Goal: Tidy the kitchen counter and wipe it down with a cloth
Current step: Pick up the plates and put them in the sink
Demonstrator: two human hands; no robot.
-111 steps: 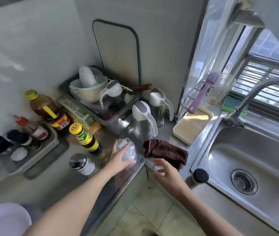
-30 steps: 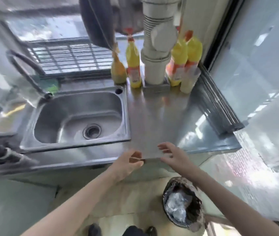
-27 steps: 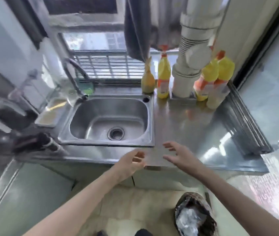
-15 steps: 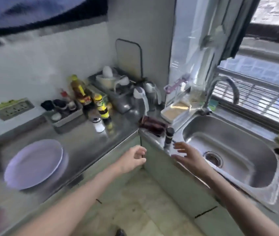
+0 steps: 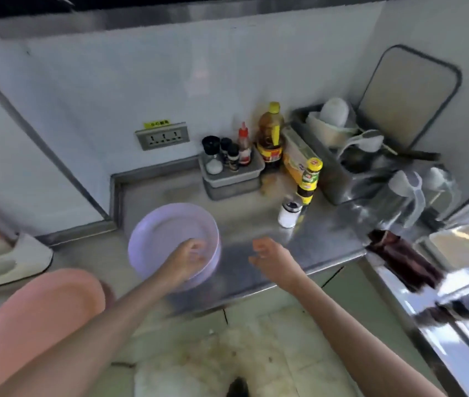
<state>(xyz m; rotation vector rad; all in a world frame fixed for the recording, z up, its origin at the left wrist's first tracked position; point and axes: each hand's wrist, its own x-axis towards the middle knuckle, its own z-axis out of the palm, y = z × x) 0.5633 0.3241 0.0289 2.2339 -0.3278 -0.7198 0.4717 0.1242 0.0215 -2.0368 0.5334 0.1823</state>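
Note:
A pale lilac plate (image 5: pixel 167 233) lies on the steel counter (image 5: pixel 256 219). My left hand (image 5: pixel 187 260) hovers over the plate's near right rim with fingers loosely curled, holding nothing; whether it touches the plate I cannot tell. My right hand (image 5: pixel 270 253) is open above the bare counter just right of the plate. A dark brown cloth (image 5: pixel 399 257) lies crumpled on the counter's corner at the right, well away from both hands.
Behind stand a grey tray of spice jars (image 5: pixel 229 167), an oil bottle (image 5: pixel 270 138), a yellow-capped bottle (image 5: pixel 309 179), a white shaker (image 5: pixel 288 214), a dish rack (image 5: pixel 351 150) and steel kettles (image 5: pixel 405 196). A pink object (image 5: pixel 35 319) sits at the left front.
The view has swung left from the sink to the counter with the plate. Both hands now reach over the counter, the left one above the plate.

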